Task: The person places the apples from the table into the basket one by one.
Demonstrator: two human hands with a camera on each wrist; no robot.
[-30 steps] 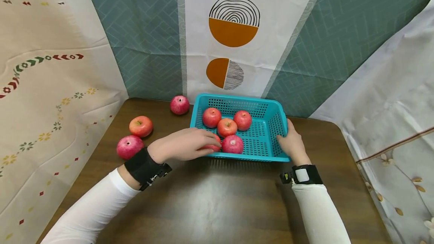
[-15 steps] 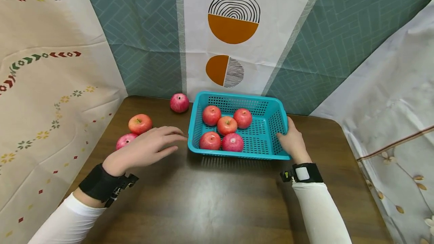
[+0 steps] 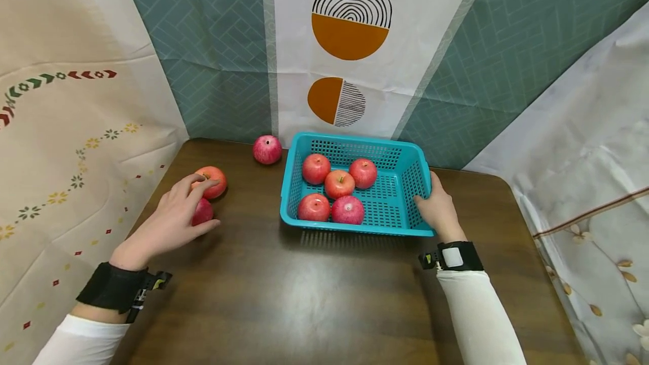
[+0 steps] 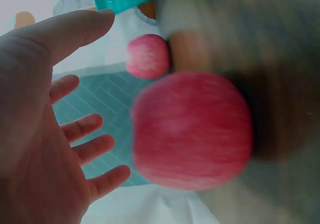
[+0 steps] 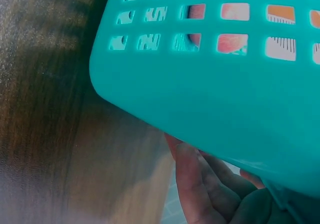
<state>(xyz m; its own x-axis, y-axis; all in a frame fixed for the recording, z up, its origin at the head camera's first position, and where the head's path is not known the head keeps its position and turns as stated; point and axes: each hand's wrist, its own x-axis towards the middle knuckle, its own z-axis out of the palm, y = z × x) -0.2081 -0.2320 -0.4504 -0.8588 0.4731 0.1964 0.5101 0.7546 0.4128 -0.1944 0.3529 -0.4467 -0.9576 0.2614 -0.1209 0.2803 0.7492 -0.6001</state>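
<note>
My left hand (image 3: 169, 216), fingers apart and thumb spread, hovers over the left of the table beside a pinkish-red apple (image 3: 204, 212), partly hidden by the hand. Just behind that apple sits an orange-red apple (image 3: 215, 180), overlapped by the fingertips. In the left wrist view a large red apple (image 4: 192, 131) fills the space before the open palm. My right hand (image 3: 438, 210) grips the right rim of a turquoise perforated basket (image 3: 387, 210), thumb inside and fingers outside. Several apples lie in the basket's left half, among them a pink one (image 3: 347, 210).
Another pinkish-red apple (image 3: 267, 150) stands at the back, left of the basket. The brown wooden table (image 3: 314, 303) is bordered by a patterned cloth (image 3: 218, 72) behind and pale cloths at both sides.
My left hand has left the basket, letting go of a red apple in its front left corner, and moved left to the loose apples. The right hand keeps its grip on the basket.
</note>
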